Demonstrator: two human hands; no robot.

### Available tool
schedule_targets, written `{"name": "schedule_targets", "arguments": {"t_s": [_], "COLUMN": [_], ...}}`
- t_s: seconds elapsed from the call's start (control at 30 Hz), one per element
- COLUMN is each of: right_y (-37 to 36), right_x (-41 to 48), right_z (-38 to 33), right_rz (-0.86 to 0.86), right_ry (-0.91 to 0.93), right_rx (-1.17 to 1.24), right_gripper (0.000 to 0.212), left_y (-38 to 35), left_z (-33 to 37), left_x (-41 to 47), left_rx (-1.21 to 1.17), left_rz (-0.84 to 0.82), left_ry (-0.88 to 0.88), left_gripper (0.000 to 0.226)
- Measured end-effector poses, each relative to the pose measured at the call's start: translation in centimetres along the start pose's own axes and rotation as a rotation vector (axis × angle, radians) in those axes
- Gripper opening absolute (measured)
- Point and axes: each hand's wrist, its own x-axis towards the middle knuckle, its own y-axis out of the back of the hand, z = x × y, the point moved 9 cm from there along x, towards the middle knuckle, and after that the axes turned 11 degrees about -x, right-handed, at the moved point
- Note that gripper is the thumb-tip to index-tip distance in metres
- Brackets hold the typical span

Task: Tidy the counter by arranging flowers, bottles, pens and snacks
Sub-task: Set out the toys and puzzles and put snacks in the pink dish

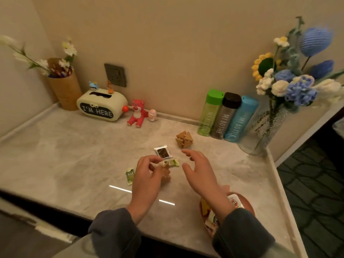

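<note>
- Upper left: paper cup (64, 90) is standing in the corner, holding pens (59, 72) and white flowers (68, 48); pens are looking sorted
- Tissue box (102, 107) is sitting just beside the cup, red bear toy (136, 112) and small pink figure (152, 115) are sitting right of it by the wall
- Centre, on the counter (65, 146): left green packet (130, 175) is lying loose, just beside the left hand (147, 175)
- Left hand is curling its fingers round a tan wooden piece (165, 174); the piece is partly hidden, so the grip is hard to read fully
- Dark packet (163, 152) and second green packet (172, 162) are lying loose just above that hand, between both hands
- Wooden puzzle ball (184, 139) is sitting behind them, nearer the bottles
- Right hand (201, 170) is hovering with fingers spread, holding nothing, aiming toward the loose packets
- Lower right: snack dish (247, 203) is sitting under the right wrist, already holding several snacks (212, 217)
- Right, by the wall: green bottle (211, 112), black bottle (226, 116) and blue bottle (240, 120) are leaning in a row, touching; bottles are looking done
- Far right: glass vase (264, 127) is holding the knitted bouquet (290, 79); flowers are looking done
- Judgement: task is running late-stage; only three loose snack packets are waiting to go into the dish, plus maybe the wooden bits
</note>
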Motion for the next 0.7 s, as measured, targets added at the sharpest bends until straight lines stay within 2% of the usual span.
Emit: {"name": "schedule_targets", "arguments": {"t_s": [0.17,0.3,0.4,0.53,0.7], "right_y": [-4.1,-6.9,-7.8,-8.3,-8.3], "right_x": [3.7,5.5,6.5,7.0,7.1], "right_z": [-1.5,-1.1,0.1,1.1,1.2], "right_rz": [-0.150,-0.275,-0.321,-0.334,-0.308], "right_ry": [0.044,0.032,-0.020,-0.035,-0.031], "right_rx": [-0.184,-0.270,-0.302,-0.381,-0.417], "right_gripper": [0.041,0.040,0.037,0.034,0.028], "left_y": [2.8,4.1,5.0,5.3,4.6], "left_z": [-3.2,-5.5,-6.9,-8.5,-8.0], "left_x": [2.1,2.7,2.9,2.9,3.2], "left_rx": [0.211,0.399,0.570,0.796,0.771], "left_rz": [-0.035,-0.117,-0.143,-0.218,-0.325], "left_ry": [0.091,0.128,0.146,0.190,0.082], "left_gripper": [0.042,0.045,0.041,0.050,0.035]}}
